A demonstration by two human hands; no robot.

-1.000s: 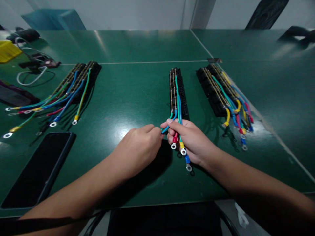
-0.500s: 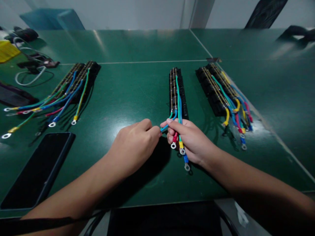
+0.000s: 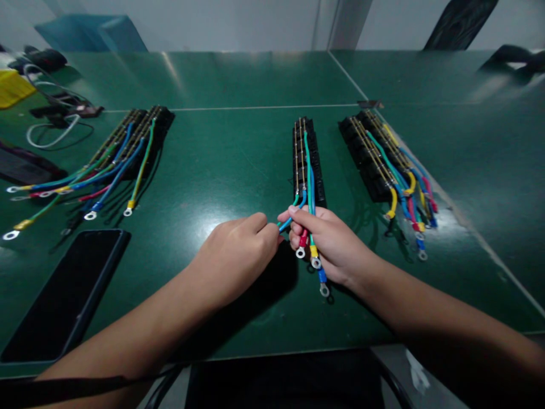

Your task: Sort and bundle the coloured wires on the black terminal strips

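In the head view, a long black terminal block (image 3: 318,170) with brass strips lies upright in the picture at the middle of the table. Green and blue wires run from it toward me. My right hand (image 3: 330,238) pinches these wires near the block's close end. Red, yellow and blue ring terminals (image 3: 315,262) hang below its thumb. Closed on the ends of a blue wire (image 3: 286,225) and a green one, my left hand (image 3: 242,255) bends them off to the left. Its fingers hide those wire ends.
Two more wired blocks (image 3: 159,122) lie at left, their ring terminals fanned toward me. Another wired pair (image 3: 368,165) sits at right. A phone (image 3: 63,295) lies at the near left of the green table (image 3: 221,147). Cables (image 3: 63,122) and a yellow box (image 3: 15,89) stand far left.
My left hand has dropped slightly toward me, still gripping the blue and green wires. My right hand and the block have stayed in place.
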